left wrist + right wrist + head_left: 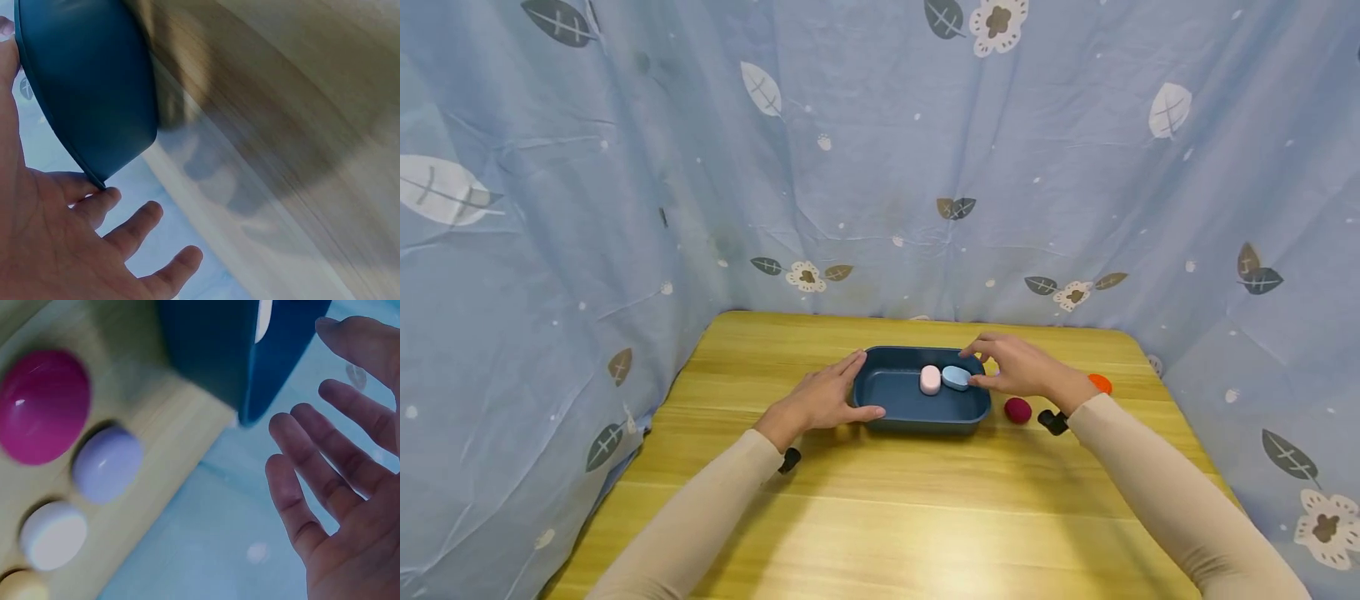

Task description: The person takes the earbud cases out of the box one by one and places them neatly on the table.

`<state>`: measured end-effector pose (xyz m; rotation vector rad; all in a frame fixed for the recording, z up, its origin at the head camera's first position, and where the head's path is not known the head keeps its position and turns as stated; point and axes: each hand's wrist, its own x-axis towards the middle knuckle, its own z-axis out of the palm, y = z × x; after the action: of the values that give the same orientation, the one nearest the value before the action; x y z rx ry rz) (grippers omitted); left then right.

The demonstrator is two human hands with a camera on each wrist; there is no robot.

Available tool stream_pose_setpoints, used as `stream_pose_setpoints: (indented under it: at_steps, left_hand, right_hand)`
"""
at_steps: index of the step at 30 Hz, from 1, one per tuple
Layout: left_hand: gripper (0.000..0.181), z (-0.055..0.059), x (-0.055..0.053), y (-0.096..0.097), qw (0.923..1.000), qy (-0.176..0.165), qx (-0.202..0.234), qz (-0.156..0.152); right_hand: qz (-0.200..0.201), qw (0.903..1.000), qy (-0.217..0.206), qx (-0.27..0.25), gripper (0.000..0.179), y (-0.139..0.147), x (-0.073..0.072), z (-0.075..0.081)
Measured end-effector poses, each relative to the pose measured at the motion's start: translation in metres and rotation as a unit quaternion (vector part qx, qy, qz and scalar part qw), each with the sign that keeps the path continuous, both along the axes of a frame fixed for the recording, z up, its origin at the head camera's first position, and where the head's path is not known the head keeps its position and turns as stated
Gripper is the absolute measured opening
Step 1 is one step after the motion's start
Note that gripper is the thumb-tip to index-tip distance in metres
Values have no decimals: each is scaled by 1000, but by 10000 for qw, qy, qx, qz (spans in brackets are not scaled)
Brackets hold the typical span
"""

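Note:
A dark blue rectangular tray (917, 423) with rounded corners stands on the table. Inside it lie a pale pink rounded oval piece (930, 380) and a light blue oval piece (956, 378), side by side. My left hand (823, 396) spans the tray's left end, thumb at the near corner and fingers at the far one. In the left wrist view its fingertips (111, 195) touch the rim, the other fingers spread. My right hand (1018, 365) hovers over the tray's right end, thumb tip beside the light blue piece. Its fingers (287, 500) are loosely bent with nothing between them.
Right of the tray, a magenta rounded piece (1018, 410) lies on the table, with lavender (107, 464), white (54, 535) and cream (24, 586) ones in a row. An orange-red piece (1101, 383) shows behind the right wrist. A patterned blue curtain (880, 167) encloses the table.

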<state>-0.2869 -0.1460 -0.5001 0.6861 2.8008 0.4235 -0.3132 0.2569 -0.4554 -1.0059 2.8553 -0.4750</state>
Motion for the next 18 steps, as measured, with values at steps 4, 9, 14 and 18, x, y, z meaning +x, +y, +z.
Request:
stream_pose_setpoints:
  at_steps: [4,9,14,18]
  left_hand:
    - [125,0,0,-1,10000,32,-35,-11]
    - [125,2,0,-1,10000,47,-60,-23]
    - [125,3,1,-2,10000,-7,-18,-5]
    - [125,3,0,-2,10000,-23,-39,-14]
  right_hand:
    - [253,9993,-237,142,50,-22,-10,4]
    - [439,9970,-553,315,54,-44,-22,3]
    - [524,9943,-730,577,58,-61,-30,1]
    - [638,9917,-680,889,58,-70,-35,-3]
